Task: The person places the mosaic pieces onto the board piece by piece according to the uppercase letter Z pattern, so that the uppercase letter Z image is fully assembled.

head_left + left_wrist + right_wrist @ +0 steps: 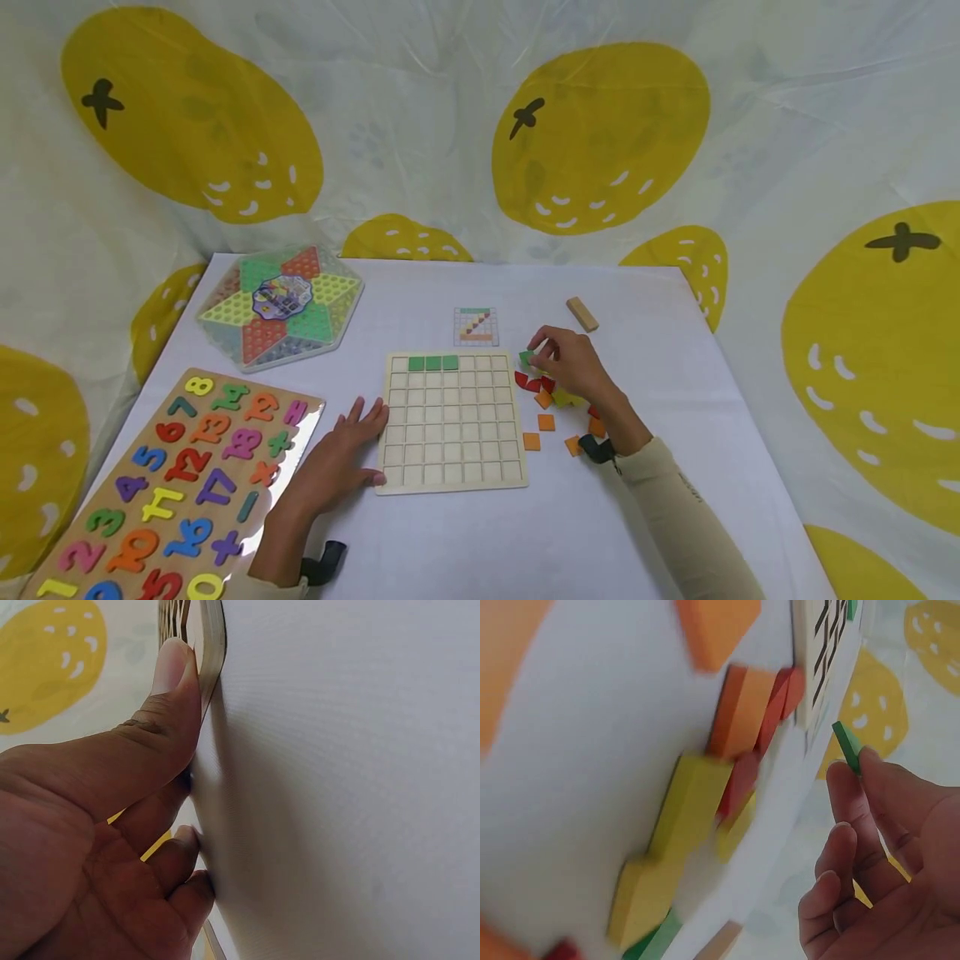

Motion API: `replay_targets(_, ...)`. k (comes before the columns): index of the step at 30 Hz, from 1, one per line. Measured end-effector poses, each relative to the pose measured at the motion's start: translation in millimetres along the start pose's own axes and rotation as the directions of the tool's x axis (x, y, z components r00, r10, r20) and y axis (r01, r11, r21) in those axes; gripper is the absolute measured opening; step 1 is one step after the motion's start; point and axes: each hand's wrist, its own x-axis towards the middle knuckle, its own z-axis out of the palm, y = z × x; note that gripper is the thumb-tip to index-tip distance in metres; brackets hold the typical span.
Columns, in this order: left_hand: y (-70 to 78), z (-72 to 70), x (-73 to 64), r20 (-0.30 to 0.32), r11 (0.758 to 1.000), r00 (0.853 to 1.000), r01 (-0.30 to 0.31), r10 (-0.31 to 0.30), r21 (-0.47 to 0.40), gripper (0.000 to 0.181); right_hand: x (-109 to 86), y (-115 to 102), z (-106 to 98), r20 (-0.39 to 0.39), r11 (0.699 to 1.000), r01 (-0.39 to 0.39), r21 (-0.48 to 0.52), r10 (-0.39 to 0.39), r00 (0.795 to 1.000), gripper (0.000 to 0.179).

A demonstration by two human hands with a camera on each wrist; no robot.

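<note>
A wooden grid board [450,425] lies at the middle of the table, with three green square tiles [433,363] in its top row. My left hand [341,454] rests at the board's left edge, fingers spread, its thumb [176,682] touching the rim. To the right of the board my right hand [573,362] pinches a green tile [847,746] between thumb and index finger, lifted off the table. Below that hand lie loose orange tiles [546,422], red pieces [533,385] and yellow pieces [690,802], partly hidden by the hand and wrist.
Behind the board lies a small pattern card [476,327]. A wooden block [582,314] is at the back right. On the left are a number puzzle board [187,467] and a hexagonal star game board [281,308]. A patterned curtain [420,125] hangs behind the table.
</note>
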Motion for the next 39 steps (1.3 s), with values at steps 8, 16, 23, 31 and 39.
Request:
replay_targets(8, -1.4, 0.4, 0.4, -0.002, 1.000, 1.000, -0.005, 0.005, -0.003, 0.104, 12.8, -34.7, 29.6, 0.016, 0.995, 0.092, 0.046, -0.092, 0.996, 0.010)
replay_targets(16, 0.0, 0.2, 0.8, 0.003, 1.000, 1.000, 0.005, -0.005, -0.001, 0.104, 30.3, -59.5, 58.2, 0.019, 0.997, 0.074, 0.022, -0.074, 0.997, 0.011)
replay_targets(23, 1.9, 0.5, 0.4, -0.008, 1.000, 1.000, 0.013, -0.013, -0.009, 0.104, 38.7, -67.9, 70.1, 0.030, 0.995, -0.030, -0.090, 0.033, 0.999, 0.012)
replay_targets(31, 1.7, 0.4, 0.3, -0.020, 1.000, 1.000, 0.001, -0.001, -0.004, 0.104, 37.2, -74.4, 73.1, 0.005, 0.996, -0.020, -0.089, 0.021, 1.000, 0.009)
replay_targets(39, -0.2, 0.8, 0.6, -0.012, 1.000, 1.000, -0.006, 0.006, 0.002, 0.103, 37.6, -79.5, 78.2, 0.024, 0.993, -0.016, -0.114, 0.019, 1.000, 0.017)
